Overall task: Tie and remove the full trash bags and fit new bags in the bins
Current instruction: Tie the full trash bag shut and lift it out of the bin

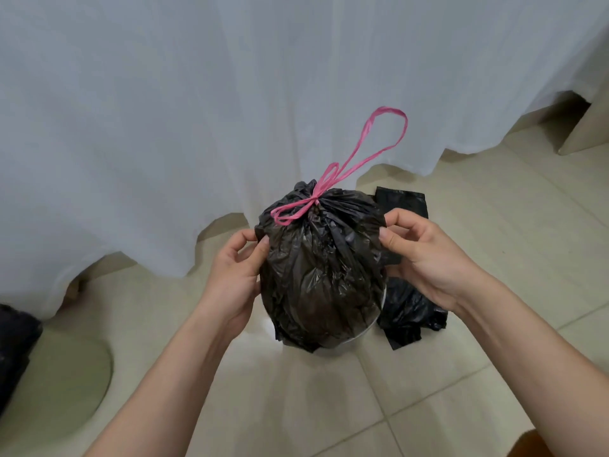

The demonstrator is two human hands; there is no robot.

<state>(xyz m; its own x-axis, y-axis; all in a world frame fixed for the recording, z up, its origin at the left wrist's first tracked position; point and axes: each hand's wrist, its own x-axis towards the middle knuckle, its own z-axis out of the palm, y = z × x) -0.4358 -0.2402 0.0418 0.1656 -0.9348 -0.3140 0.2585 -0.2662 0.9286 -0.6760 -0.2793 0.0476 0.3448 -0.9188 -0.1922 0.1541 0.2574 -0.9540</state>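
Head view. Forearms, bare, entering from the lower edge. Left hand (235,275): grip pinching the plastic at the left shoulder of the full trash bag (321,275). Right hand (425,255): grip pinching the plastic at the bag's right shoulder. Bag: black, gathered shut by a pink drawstring (359,163) tied in a bow, standing in a white bin (382,303) whose rim barely shows. Folded black bags (408,311): on the floor just right of the bin. Floor (329,400): pale beige tiles. White curtain (164,110): hanging behind, hem touching the floor.
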